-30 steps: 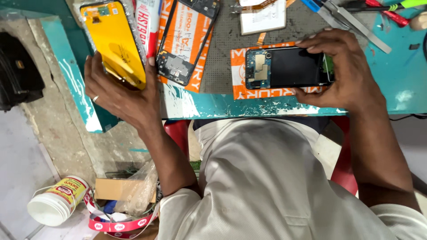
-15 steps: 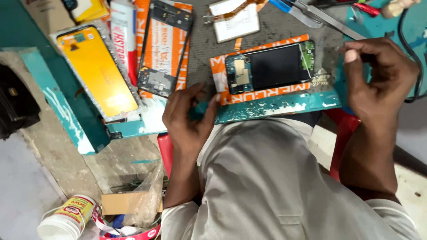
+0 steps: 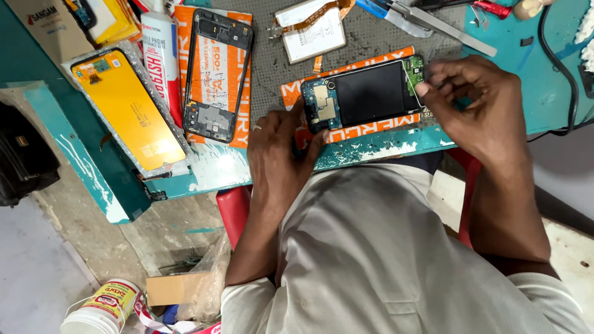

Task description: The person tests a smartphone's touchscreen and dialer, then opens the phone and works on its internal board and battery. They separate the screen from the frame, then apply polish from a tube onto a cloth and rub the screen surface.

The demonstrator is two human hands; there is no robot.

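Observation:
An opened phone with bare circuit boards at both ends lies on an orange sheet at the front of the teal workbench. My left hand grips its left end, with fingers against the board there. My right hand is curled at the right end, thumb and forefinger pinching by the small green board.
To the left lie a yellow-backed screen panel, a white tube and a black phone frame. A battery with flex cable and tweezers lie farther back. A black cable runs at right. A white jar stands on the floor.
My left hand left the yellow panel, which now lies on the bench, and came to the phone's left end. My right hand let go, drew off right, then returned to the right end.

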